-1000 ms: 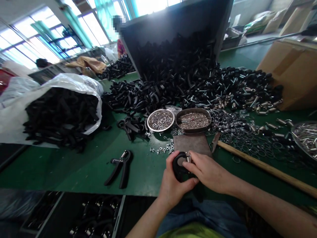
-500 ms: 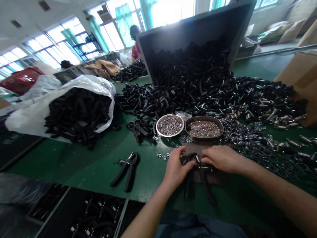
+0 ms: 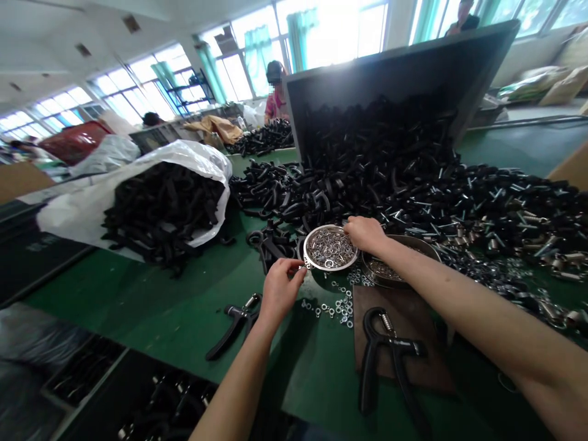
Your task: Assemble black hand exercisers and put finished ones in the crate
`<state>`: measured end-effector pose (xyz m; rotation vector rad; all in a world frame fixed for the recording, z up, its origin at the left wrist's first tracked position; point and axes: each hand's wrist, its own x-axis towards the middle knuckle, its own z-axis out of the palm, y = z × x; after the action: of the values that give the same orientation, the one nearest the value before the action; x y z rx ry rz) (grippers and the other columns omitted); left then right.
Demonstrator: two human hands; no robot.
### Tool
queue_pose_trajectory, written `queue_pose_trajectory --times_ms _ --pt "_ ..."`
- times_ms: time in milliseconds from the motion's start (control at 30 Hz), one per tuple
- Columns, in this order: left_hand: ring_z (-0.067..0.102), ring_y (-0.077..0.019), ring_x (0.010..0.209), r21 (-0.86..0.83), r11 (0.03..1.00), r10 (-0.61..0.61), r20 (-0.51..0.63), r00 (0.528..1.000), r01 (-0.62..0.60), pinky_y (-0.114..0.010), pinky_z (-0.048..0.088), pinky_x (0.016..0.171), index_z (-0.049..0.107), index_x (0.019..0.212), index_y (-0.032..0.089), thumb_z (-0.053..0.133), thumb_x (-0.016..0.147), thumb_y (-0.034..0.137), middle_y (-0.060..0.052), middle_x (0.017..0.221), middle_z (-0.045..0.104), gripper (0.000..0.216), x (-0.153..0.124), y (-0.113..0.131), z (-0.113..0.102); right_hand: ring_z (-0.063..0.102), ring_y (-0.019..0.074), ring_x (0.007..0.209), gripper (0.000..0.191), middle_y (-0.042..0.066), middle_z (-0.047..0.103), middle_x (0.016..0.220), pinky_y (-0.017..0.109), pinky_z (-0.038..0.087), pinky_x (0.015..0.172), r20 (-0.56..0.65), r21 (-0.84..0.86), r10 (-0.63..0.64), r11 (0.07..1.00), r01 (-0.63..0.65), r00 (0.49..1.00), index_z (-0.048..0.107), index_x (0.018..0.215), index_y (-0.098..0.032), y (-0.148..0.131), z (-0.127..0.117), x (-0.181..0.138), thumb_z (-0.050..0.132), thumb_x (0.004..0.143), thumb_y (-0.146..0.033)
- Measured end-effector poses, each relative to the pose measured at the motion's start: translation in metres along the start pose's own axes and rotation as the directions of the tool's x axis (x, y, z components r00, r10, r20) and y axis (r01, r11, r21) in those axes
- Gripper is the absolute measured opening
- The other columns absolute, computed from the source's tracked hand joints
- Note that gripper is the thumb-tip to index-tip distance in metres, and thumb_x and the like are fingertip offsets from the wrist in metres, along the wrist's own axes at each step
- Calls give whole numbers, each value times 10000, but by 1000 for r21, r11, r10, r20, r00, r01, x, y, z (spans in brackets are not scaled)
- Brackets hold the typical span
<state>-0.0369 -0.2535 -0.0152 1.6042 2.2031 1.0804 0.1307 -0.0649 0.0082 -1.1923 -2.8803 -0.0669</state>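
Note:
My left hand (image 3: pixel 281 286) is beside the left rim of a round metal bowl (image 3: pixel 331 268) full of small metal rings. Its thumb and forefinger come nearly together next to tiny shiny pieces; what they hold is too small to make out. At the bowl's far right rim, my right hand (image 3: pixel 365 234) has curled fingers, with the tips partly hidden. My right forearm crosses over an oval tin (image 3: pixel 390 275) of small metal parts. A black hand grip strengthener (image 3: pixel 370 361) with a spring lies on a brown board (image 3: pixel 362 297), untouched. Another hand grip strengthener (image 3: pixel 232 331) is partly behind my left wrist.
Loose small eyelets (image 3: pixel 342 309) lie before the bowl. Black handles (image 3: pixel 358 159) heap out of a tipped grey bin (image 3: pixel 404 61); more fill a white bag (image 3: pixel 179 150) at left. Springs (image 3: pixel 565 263) and rings spread at right. A co-worker (image 3: pixel 275 101) is behind the bench.
Both hands have left the grip strengthener, which now rests on the board. My right hand has moved forward to the bowl's rim, my left hand leftward beside it. The view has shifted somewhat.

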Motion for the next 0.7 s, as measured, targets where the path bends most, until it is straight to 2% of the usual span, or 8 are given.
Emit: queue_pose_trajectory --times_ms 200,267,367,433,567,700 --pt "585 -158 812 78 997 23 -10 1000 -23 -274 462 745 683 894 188 562 811 270 -35 878 623 167 21 -6 2 622 244 913 260 142 668 995 293 449 689 51 -31 -14 999 15 999 695 914 -147 -9 8 15 459 811 -109" --pt "586 -163 846 179 983 47 -4 999 -45 -268 461 760 687 912 192 544 827 270 -41 896 626 184 35 -6 5 622 246 915 271 152 665 992 299 450 694 54 -16 -7 1000 8 998 688 924 -139 -10 10 15 438 825 -104" --pt "575 -171 901 404 909 79 68 995 -100 -267 456 797 693 950 205 501 856 262 -53 927 626 222 59 -1 14 615 253 935 284 164 652 1018 318 445 716 42 36 5 999 -7 999 676 920 -131 -9 12 13 406 839 -96" --pt "565 -185 925 491 861 81 121 989 -130 -277 456 807 702 941 210 483 859 240 -64 943 624 236 75 4 21 607 256 957 267 165 641 1045 329 438 737 23 95 21 995 -23 1000 659 941 -133 -8 12 10 414 839 -103" --pt "542 -234 964 556 813 73 199 977 -174 -313 467 798 715 850 165 492 822 173 -112 940 617 225 96 11 35 610 250 932 200 144 654 1024 341 438 734 -4 279 85 957 -80 996 610 978 -154 -1 8 2 471 837 -181" --pt "540 -257 990 595 776 55 261 964 -206 -329 480 792 703 877 132 496 787 122 -142 976 615 226 104 12 44 619 154 689 141 76 695 836 275 459 608 38 541 107 834 -110 994 559 895 -165 4 2 -14 445 862 -242"
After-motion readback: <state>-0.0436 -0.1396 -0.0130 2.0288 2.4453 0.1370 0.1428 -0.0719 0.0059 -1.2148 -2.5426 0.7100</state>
